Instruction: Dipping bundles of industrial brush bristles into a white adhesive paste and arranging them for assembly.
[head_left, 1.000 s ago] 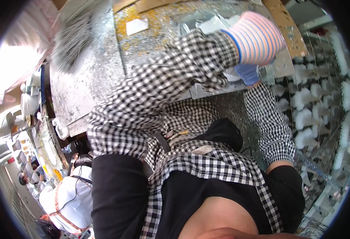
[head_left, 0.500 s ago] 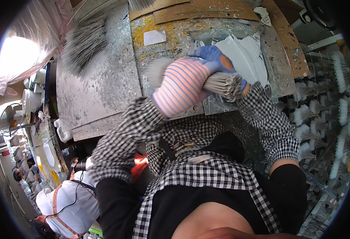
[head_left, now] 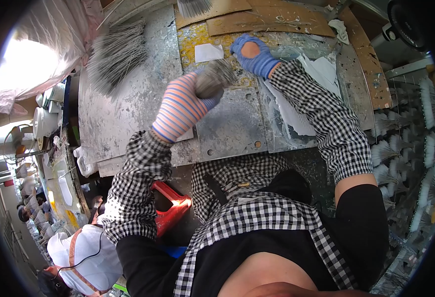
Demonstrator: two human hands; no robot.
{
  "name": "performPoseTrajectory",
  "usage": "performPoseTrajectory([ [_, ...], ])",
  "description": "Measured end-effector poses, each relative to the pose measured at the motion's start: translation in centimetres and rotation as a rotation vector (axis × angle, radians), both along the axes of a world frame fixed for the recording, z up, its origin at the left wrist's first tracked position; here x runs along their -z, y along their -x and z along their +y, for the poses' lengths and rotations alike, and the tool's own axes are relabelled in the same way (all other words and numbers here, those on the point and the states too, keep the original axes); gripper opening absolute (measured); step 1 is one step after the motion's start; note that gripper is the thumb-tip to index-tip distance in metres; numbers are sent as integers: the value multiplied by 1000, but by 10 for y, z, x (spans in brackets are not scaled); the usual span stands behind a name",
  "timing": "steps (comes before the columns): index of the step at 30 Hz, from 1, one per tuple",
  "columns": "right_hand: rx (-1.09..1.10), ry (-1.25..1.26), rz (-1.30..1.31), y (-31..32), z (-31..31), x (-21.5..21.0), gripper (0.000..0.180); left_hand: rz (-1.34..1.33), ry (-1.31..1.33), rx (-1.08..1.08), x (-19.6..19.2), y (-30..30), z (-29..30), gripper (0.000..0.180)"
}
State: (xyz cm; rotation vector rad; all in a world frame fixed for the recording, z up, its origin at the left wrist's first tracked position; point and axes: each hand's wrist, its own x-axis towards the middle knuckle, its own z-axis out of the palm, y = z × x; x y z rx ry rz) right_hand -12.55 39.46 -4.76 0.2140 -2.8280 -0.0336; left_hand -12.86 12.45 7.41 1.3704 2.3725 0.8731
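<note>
My left hand point(head_left: 182, 104), in an orange-and-blue striped glove, grips a bundle of grey bristles point(head_left: 215, 79) above the worktable. The bundle's cut ends face up and look smeared by motion. Farther out and to the right, my right hand point(head_left: 254, 55) wears a blue glove with a round tan patch on its back. Its fingers are bent down at the table beside small yellow rings point(head_left: 192, 39); whatever is under the fingertips is hidden. A white piece of paper point(head_left: 209, 53) lies between the two hands.
A large loose heap of grey bristles point(head_left: 121, 57) lies at the table's far left. Cardboard sheets point(head_left: 272, 20) line the back edge. White sheets point(head_left: 321, 74) lie under my right forearm. Bristle tufts point(head_left: 388, 128) hang at right; a red stool point(head_left: 175, 208) stands below, a person point(head_left: 86, 252) lower left.
My hands were together around the bristle bundle and have parted. The left one carried the bundle leftward; the right one let go and reached out to the far middle of the table.
</note>
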Motion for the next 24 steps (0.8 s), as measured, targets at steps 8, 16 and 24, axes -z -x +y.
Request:
performPoseTrajectory([
  [8,-166,1627,-286,-79,-61,-111,29,-551,-355,-272,-23,1,15,24],
  [16,-555,1558,-390,-109,-76,-167,32,-620,-441,-271,-35,-9,5,26],
  [24,-329,682,92,-95,-115,-185,94,-150,-380,20,19,-8,-6,31],
])
